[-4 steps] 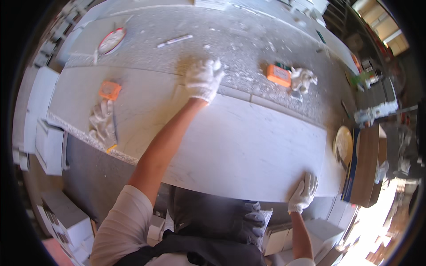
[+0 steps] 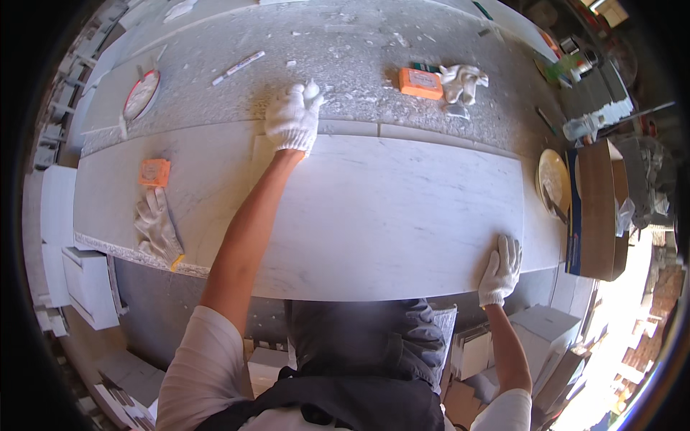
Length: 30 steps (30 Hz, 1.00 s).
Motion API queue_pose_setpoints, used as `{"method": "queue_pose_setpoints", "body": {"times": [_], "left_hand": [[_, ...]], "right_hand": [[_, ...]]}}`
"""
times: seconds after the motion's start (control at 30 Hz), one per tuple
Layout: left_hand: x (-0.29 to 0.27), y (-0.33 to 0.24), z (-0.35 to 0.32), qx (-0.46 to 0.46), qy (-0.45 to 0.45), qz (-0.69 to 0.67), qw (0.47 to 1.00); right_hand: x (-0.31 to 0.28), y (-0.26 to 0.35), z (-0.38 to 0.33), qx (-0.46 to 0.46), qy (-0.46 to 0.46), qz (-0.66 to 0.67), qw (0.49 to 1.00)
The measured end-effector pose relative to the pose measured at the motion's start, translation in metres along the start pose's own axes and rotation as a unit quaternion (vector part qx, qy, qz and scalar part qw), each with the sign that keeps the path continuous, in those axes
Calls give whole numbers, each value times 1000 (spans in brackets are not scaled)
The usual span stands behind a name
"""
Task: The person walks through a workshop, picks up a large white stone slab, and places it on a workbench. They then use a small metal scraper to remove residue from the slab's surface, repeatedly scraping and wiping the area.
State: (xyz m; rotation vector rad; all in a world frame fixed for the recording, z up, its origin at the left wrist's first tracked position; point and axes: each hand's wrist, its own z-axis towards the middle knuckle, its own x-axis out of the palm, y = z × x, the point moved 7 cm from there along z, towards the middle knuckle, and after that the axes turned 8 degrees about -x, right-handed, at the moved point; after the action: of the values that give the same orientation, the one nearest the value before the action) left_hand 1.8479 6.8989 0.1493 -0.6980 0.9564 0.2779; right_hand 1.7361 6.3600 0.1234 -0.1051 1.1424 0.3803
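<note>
Head view: the left forearm covers part of the veined white slab; whether the curled left hand at its far-left corner grips anything, I cannot tell. Bare surface spans between the hands; the right hand lies flat, fingers outstretched, near its right edge.
</note>
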Motion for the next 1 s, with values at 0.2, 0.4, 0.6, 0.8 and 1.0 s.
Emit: {"method": "queue_pose_setpoints", "body": {"times": [0.2,0.4,0.6,0.8,1.0], "left_hand": [[7,13,-1,-28,17,-106,994],[14,27,-14,-56,23,-205,977],[-4,47,-67,-90,25,-275,957],[-45,48,-124,-72,48,-366,926],[-77,43,-157,-84,64,-422,900]], "right_hand": [[6,-7,-5,23,37,-16,999],[6,1,0,64,97,-70,991],[30,185,-3,-186,204,5,961],[31,324,-43,-410,248,184,858],[2,92,-26,-213,58,72,973]]}}
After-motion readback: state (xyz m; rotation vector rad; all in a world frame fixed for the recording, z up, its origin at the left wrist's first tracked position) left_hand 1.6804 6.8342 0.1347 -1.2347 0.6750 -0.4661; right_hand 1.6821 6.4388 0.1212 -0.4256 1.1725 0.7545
